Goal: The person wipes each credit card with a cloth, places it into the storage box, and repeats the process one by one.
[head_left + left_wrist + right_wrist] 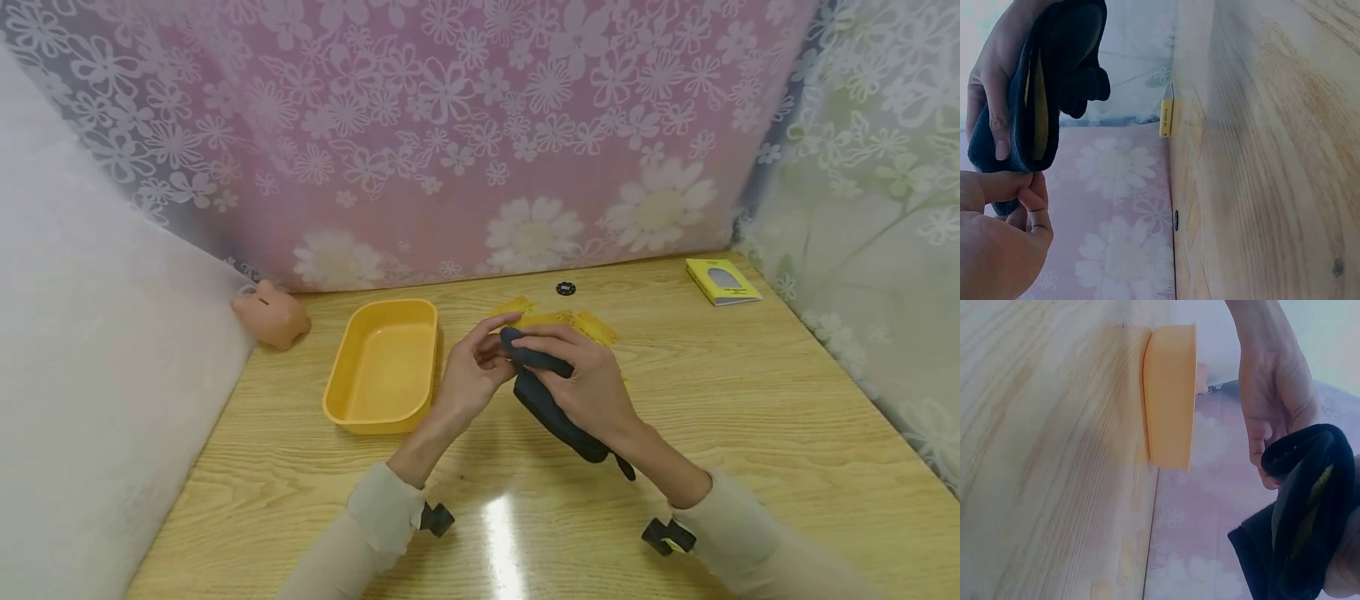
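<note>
A dark navy soft cloth thing [551, 412], like a pouch or glove, is held up over the table in front of me. My right hand [592, 383] grips it, fingers over the top and thumb below. At its far edge my left hand [468, 375] pinches the cloth between thumb and fingertips. In the left wrist view its mouth gapes, and a yellow strip [1039, 112] shows inside. Small dark finger-like parts [1088, 85] stick out on the far side. Behind the hands lie several golden-yellow paper slips [596, 327], partly hidden by them.
An orange-yellow plastic bin [382, 367] stands left of my hands. A pink piggy bank [272, 315] sits at the far left by the curtain. Beyond the slips lies a black poker chip [566, 288]. A yellow booklet-like box [722, 282] is at the back right.
</note>
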### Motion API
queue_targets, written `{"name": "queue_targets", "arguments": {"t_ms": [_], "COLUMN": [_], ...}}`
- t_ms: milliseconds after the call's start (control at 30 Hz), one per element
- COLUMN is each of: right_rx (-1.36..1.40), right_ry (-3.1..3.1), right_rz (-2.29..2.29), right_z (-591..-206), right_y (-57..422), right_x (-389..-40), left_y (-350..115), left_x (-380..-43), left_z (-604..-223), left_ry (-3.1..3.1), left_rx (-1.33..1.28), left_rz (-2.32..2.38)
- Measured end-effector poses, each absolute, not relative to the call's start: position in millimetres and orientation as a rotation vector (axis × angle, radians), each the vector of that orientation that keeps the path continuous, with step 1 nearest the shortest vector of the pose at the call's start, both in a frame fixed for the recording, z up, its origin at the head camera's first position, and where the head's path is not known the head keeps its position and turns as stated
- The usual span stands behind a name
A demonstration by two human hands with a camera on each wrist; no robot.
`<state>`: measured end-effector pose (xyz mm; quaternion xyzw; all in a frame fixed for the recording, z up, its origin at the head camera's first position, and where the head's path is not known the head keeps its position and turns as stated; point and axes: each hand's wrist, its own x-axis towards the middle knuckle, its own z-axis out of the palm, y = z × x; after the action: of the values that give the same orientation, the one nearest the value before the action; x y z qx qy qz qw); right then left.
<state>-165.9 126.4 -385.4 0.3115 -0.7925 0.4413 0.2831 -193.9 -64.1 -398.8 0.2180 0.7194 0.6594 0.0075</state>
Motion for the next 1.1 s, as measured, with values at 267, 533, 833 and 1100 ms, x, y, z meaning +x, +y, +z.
{"name": "queue_targets", "arguments": {"t_ms": [267,533,833,1100], "right_rx": [0.725,0.653,0.535,0.494], "right_ry": [-2.136,-2.150,-2.173,-2.147], "right_rz": [1.049,0.994,0.988,1.013], "right_z": [-383,-388,-394,-396], "right_y": [132,148,172,179], "right_x": [-166,-169,-171,-173], "left_y": [-66,-68,-67,-73], "left_x": [-194,-196,-196,-198], "left_z": [-404,-407,-406,-408], "left_ry": [2.216,2.184,2.279,2.313], "left_rx": [0.652,0.643,0.603,0.549], "left_rz": [2.136,2.177,2.102,2.094]}}
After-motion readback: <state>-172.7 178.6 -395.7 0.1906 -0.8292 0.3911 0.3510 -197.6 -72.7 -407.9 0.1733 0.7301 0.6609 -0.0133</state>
